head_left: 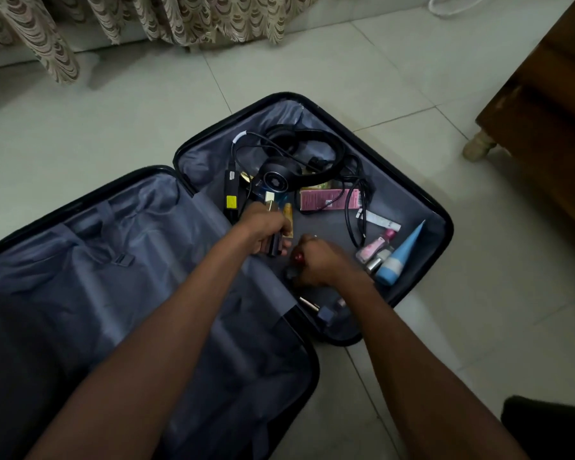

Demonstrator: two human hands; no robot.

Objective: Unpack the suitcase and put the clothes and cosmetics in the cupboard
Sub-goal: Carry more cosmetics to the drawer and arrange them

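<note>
In the suitcase's [443, 224] right half, near its front edge, my left hand [263, 229] grips small dark containers [276, 245] while my right hand [316, 258] curls round a red-capped bottle [297, 257], bare lining beyond.

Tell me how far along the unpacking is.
No clothes show in the open suitcase; its left half shows only lining. Both hands are gathering cosmetics: the left hand holds small dark items, the right hand grips a red-capped bottle. Left: pink box, blue tube, pink bottles, headphones.
</note>
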